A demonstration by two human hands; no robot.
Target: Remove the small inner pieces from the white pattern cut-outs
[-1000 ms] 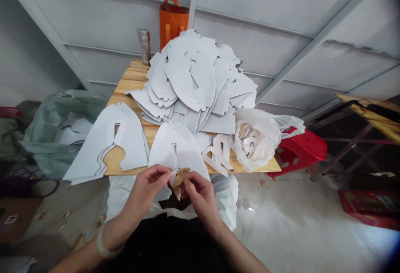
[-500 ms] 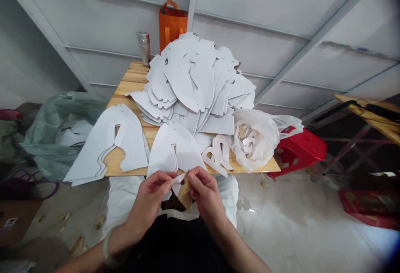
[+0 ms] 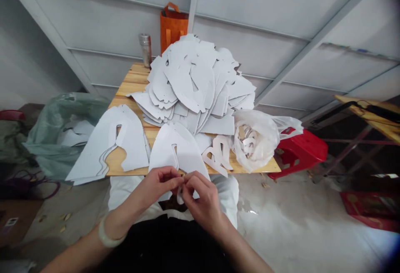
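Observation:
In the middle, just over the table's front edge, my left hand [image 3: 164, 183] and my right hand [image 3: 200, 191] meet with fingers pinched together. Between them is a small white piece [image 3: 180, 197], mostly covered by the fingers, so its shape cannot be made out. Right behind my hands a slotted white cardboard cutout [image 3: 167, 148] lies on the table. To the left is a stack of similar curved white cutouts [image 3: 133, 129]. Small pale looped cutouts [image 3: 218, 154] lie to the right.
A tall pile of white cutouts [image 3: 200, 81] covers much of the wooden table [image 3: 133, 82]. Behind it stand a steel flask [image 3: 145, 50] and an orange bag [image 3: 173, 27]. A plastic bag of scraps [image 3: 256, 139] sits at the right corner, near a red stool [image 3: 300, 154]. A green sack [image 3: 46, 135] is at left.
My hands have come together, the left moving right. The tan side of the piece, visible between them before, is now out of sight behind my fingers.

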